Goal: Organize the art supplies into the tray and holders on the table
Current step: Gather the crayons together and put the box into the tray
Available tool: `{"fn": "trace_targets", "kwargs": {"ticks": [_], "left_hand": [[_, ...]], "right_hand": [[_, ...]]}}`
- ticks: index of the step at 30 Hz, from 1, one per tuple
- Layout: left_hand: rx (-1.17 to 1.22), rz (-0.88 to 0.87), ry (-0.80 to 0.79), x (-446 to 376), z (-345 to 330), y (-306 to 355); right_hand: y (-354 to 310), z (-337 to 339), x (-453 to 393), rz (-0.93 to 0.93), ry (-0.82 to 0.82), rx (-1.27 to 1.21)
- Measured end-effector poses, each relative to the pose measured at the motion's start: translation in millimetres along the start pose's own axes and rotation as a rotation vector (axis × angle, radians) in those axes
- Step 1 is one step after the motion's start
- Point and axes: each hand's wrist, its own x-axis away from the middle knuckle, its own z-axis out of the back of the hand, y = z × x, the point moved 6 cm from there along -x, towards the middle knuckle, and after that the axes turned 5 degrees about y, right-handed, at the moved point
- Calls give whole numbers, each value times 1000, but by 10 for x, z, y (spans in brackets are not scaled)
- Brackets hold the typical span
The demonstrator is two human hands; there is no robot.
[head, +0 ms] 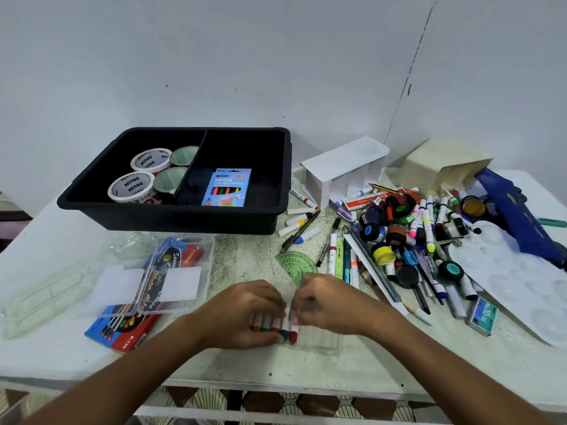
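Head view: both hands, left [245, 311] and right [331, 305], grip crayons [283, 328] over table [368, 366]

I see my left hand [245, 311] and my right hand [329, 305] meeting at the table's [352, 363] near edge, both curled round a row of white crayons [276, 325] with coloured tips. Just left of my left hand lies an open clear plastic case [171, 274] over a red crayon box [122, 329]. Beyond my hands sits a black tray [171, 210] holding tape rolls [141, 173] and a blue pencil pack [227, 188]. Right of my right hand sprawls a heap of markers and paint pots [408, 237].
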Motion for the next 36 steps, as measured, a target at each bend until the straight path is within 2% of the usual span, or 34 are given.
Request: {"fn": "trace_targets", "kwargs": {"ticks": [6, 11, 13, 17, 22, 31, 33, 36], "left_hand": [[-21, 159, 170, -182, 179, -213], [-87, 207, 203, -380, 197, -358], [-69, 241, 213, -408, 176, -422], [-15, 308, 248, -413, 154, -481], [133, 445, 326, -374, 168, -540], [320, 595, 451, -416, 188, -525], [388, 655, 516, -411, 208, -532], [489, 751, 530, -424, 222, -548]], "right_hand": [[162, 447, -163, -47, 136, -50], [420, 854, -507, -74, 334, 193], [477, 889, -671, -71, 326, 284], [534, 761, -930, -89, 209, 478], [631, 713, -1004, -73, 197, 502], [667, 711, -956, -20, 152, 368], [644, 763, -901, -18, 191, 173], [558, 801, -763, -57, 178, -314]]}}
